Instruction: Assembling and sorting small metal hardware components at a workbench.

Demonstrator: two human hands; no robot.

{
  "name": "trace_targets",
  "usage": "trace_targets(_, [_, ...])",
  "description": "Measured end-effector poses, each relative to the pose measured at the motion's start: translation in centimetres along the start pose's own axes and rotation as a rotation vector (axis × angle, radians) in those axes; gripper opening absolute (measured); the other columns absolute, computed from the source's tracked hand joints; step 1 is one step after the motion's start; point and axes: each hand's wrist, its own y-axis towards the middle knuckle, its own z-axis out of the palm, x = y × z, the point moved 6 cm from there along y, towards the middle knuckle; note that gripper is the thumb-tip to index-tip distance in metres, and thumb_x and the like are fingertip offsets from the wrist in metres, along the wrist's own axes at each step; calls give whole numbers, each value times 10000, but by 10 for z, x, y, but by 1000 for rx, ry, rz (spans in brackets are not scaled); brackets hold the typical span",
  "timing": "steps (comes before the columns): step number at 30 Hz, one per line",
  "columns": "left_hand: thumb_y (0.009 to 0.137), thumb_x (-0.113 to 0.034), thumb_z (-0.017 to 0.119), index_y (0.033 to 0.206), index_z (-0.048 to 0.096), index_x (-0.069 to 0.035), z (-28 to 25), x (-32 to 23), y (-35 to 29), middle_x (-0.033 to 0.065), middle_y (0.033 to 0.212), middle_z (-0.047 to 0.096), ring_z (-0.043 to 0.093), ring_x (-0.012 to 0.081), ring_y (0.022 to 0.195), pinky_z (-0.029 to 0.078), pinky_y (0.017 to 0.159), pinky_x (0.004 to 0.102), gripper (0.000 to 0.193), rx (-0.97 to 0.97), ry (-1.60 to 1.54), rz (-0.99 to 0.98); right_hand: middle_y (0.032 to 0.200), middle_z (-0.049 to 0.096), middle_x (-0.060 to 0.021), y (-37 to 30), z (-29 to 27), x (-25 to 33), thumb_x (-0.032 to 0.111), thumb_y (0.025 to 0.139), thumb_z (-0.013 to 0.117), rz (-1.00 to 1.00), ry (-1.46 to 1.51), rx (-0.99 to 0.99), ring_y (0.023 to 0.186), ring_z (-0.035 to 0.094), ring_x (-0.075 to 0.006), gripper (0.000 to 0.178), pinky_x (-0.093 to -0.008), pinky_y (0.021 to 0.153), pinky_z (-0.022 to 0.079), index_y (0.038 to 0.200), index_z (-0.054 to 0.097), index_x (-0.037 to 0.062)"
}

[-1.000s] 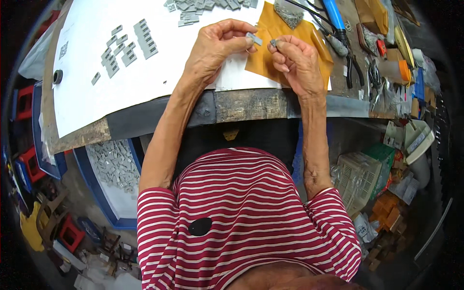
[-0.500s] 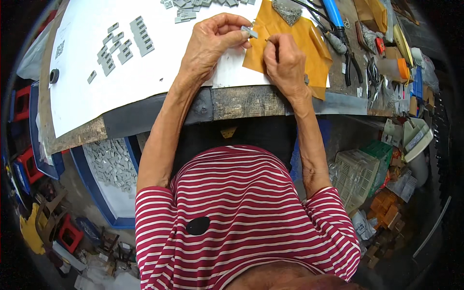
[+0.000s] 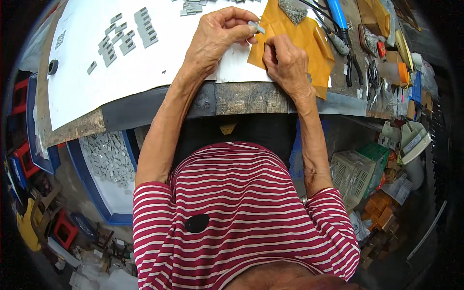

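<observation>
Stretching across the far side, the bench [image 3: 251, 99] is bearing a white sheet [image 3: 116, 75]. Near left, a blue tray [image 3: 118, 219] is sitting below. An orange sheet [image 3: 316, 50] is lying on the white one. Over it, the right hand [image 3: 286, 63] is curling; whether it is holding anything, I cannot tell. The left hand [image 3: 215, 37] is pinching narrowly. A bag [image 3: 294, 12] is resting far on the orange sheet; blocks [image 3: 146, 28] are lying in rows at left. The pinched grey block [image 3: 259, 29] is sitting by the orange sheet's left edge.
</observation>
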Motion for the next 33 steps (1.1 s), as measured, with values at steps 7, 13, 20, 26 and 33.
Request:
trace_targets(7, [794, -119, 614, 1009, 580, 11, 0, 1, -1, 69, 779, 625, 588, 93, 689, 487, 659, 208, 253, 22, 23, -34, 673, 528, -104, -1, 1, 0, 54, 731, 571, 43, 30, -16, 569, 564, -271, 103, -349, 495, 453, 769, 477, 36])
trace_targets(13, [789, -113, 615, 1012, 582, 5, -1, 3, -1, 70, 781, 626, 597, 97, 691, 497, 662, 213, 255, 21, 22, -42, 675, 559, -132, -5, 0, -12, 49, 741, 550, 180, 191, -48, 561, 571, -284, 51, -358, 504, 452, 757, 516, 14])
trace_targets(20, [774, -65, 597, 971, 597, 19, 3, 4, -2, 94, 773, 633, 625, 129, 690, 516, 637, 217, 214, 5, 47, -49, 593, 548, -47, -11, 0, -31, 76, 806, 547, 540, 648, -58, 490, 507, -102, 106, -250, 459, 424, 772, 530, -23])
trace_targets(26, [767, -31, 590, 975, 601, 16, 6, 7, -1, 75, 753, 625, 611, 116, 670, 504, 619, 210, 213, 23, 42, -66, 619, 555, -26, -6, 3, -25, 68, 838, 528, 754, 1251, -2, 505, 483, -50, 97, -177, 430, 381, 805, 545, -20])
trace_targets(33, [760, -19, 587, 981, 600, 15, 7, 6, -2, 74, 746, 623, 609, 114, 660, 509, 629, 204, 223, 50, 34, -70, 635, 571, -33, -4, 4, -20, 53, 808, 558, 791, 1309, 14, 483, 484, -45, 77, -163, 419, 379, 809, 553, -24])
